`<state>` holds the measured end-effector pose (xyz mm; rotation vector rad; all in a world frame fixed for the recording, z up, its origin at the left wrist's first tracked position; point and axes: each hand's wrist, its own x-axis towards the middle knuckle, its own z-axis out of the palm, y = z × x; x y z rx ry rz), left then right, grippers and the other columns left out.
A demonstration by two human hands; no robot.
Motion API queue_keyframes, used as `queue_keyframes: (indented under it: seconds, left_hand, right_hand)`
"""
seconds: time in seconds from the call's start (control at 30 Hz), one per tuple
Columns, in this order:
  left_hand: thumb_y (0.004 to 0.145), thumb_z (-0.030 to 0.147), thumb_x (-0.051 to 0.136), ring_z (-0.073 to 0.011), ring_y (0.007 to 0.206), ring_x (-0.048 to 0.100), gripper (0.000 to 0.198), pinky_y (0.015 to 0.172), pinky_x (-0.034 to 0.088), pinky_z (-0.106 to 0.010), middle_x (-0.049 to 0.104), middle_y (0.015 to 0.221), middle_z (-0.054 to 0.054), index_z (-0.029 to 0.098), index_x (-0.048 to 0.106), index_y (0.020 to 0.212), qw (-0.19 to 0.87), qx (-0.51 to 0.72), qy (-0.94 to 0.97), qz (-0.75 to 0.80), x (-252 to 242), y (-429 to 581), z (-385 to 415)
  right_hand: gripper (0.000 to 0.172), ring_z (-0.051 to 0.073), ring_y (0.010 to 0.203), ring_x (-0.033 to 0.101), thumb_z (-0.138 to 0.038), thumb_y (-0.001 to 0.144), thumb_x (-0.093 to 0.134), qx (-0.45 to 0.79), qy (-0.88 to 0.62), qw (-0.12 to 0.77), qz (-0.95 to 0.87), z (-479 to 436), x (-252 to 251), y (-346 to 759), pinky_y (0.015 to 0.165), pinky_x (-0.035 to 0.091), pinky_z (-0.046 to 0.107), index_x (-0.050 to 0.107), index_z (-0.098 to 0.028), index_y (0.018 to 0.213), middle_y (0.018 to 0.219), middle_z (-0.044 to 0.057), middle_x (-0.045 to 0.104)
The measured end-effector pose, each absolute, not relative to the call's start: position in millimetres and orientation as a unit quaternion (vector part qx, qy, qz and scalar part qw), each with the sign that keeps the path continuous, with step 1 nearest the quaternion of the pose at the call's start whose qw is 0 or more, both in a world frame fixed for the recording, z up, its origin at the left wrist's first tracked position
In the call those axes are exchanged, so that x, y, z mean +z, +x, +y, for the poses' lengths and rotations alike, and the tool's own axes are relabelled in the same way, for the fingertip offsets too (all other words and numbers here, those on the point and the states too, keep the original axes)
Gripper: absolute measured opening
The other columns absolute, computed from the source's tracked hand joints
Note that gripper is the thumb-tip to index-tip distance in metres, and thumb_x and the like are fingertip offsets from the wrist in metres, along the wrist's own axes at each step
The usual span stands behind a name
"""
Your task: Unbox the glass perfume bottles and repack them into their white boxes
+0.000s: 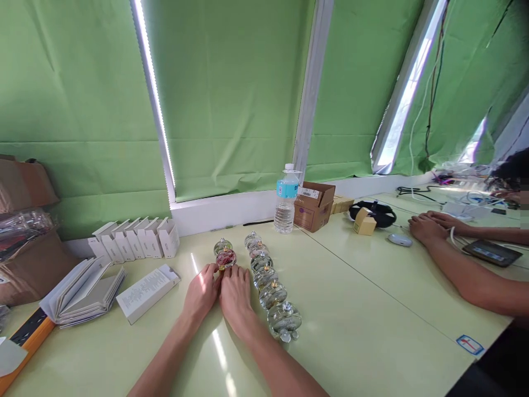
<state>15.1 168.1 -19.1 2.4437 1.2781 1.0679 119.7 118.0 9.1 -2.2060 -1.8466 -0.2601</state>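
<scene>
Along the pale green laminate tabletop [347, 342], the left hand [201, 292] and right hand [235, 295] grasp a round red-swirled glass ornament [225, 259] between their fingertips, a clear glass globe [222, 247] touching it from behind; a row of gold-capped clear glass globes [273, 295] lies just right of the right hand; folded white cardboard boxes [136, 240] stand farther left.

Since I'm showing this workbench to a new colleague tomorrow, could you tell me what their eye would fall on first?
The eye goes first to the line of clear glass ornaments running along the pale table. Beside it, a red-swirled glass ornament sits at the fingertips of the person's left hand and right hand. Behind, green blinds fill the window.
</scene>
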Motion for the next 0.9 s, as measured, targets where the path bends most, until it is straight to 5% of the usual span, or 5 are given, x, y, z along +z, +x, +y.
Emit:
queue_keyframes:
  seconds: [0.9]
  left_hand:
    - [0.088,0.015,0.045,-0.019,0.09,0.063,0.022,0.075,0.048,-0.029,0.065,0.097,-0.004,0.024,0.06,0.101,0.086,0.344,0.848,0.393,-20.4,12.9,164.3]
  right_hand:
    - [0.035,0.028,0.101,0.059,-0.002,0.092,0.037,-0.071,-0.743,0.157,-0.647,127.8,9.3,124.6,0.088,0.043,0.037,0.068,-0.014,0.102,0.111,0.017,0.065]
